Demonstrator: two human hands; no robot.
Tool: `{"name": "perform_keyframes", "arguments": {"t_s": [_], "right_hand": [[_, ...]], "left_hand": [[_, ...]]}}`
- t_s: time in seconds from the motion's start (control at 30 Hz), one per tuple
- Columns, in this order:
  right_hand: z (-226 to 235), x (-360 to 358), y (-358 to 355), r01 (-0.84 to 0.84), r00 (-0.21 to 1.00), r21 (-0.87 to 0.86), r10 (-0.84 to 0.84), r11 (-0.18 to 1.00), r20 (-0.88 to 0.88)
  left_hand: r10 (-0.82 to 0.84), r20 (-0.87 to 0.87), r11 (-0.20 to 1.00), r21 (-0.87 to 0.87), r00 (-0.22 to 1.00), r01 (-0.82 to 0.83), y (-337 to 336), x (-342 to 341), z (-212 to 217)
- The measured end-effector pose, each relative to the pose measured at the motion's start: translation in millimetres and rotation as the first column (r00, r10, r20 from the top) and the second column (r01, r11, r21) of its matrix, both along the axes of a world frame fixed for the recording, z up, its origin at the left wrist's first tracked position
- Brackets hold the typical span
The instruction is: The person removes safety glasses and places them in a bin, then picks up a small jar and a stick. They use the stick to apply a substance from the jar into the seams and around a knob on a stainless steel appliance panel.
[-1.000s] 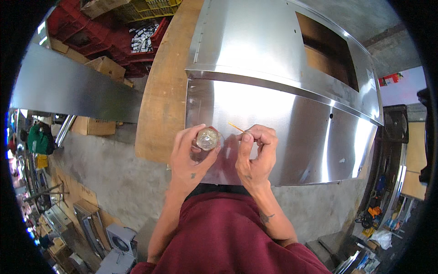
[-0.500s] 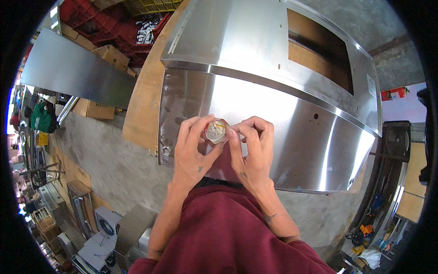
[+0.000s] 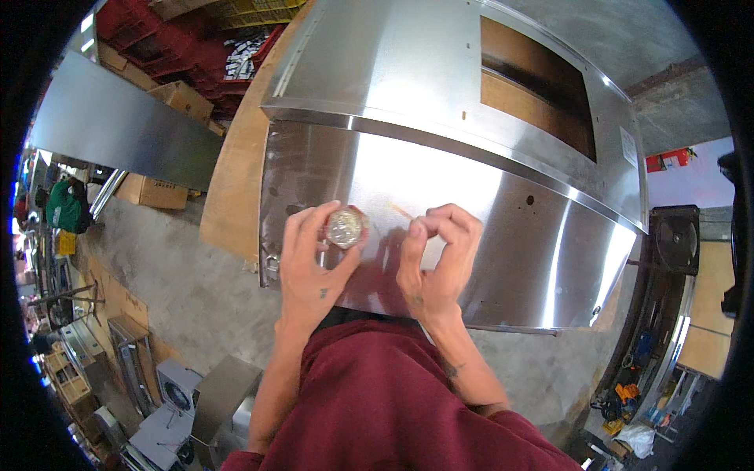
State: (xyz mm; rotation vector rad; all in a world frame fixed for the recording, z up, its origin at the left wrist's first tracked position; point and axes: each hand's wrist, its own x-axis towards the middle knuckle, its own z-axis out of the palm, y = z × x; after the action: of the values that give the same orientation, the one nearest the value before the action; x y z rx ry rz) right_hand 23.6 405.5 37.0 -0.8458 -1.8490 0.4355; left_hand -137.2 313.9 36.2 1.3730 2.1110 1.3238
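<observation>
A round container [image 3: 345, 228] is gripped by the left hand [image 3: 309, 259], a thin stick [image 3: 400, 210] pinched by the right hand [image 3: 438, 263], and an illegible label [image 3: 628, 147] borne by the steel housing [image 3: 400, 67].

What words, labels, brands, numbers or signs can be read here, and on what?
None reads clearly enough to quote.
Pale label on the metal cabinet: too small.
Lower cardboard box at left: marks too blurred.
Round container in the left hand: no legible text.
</observation>
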Motion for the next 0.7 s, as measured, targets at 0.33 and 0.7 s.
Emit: {"name": "perform_keyframes", "arguments": {"t_s": [0.33,0.7], "right_hand": [[-97,-27,93,0.262,0.962,0.068,-0.256,0.963,-0.096],[-111,-37,101,0.294,0.955,0.085,-0.289,0.952,-0.063]], "left_hand": [[0.039,-0.012,0.998,-0.048,0.999,-0.040,-22,-14,-20],[0.034,-0.012,0.997,-0.062,0.999,-0.035,-26,-16,-24]]}}
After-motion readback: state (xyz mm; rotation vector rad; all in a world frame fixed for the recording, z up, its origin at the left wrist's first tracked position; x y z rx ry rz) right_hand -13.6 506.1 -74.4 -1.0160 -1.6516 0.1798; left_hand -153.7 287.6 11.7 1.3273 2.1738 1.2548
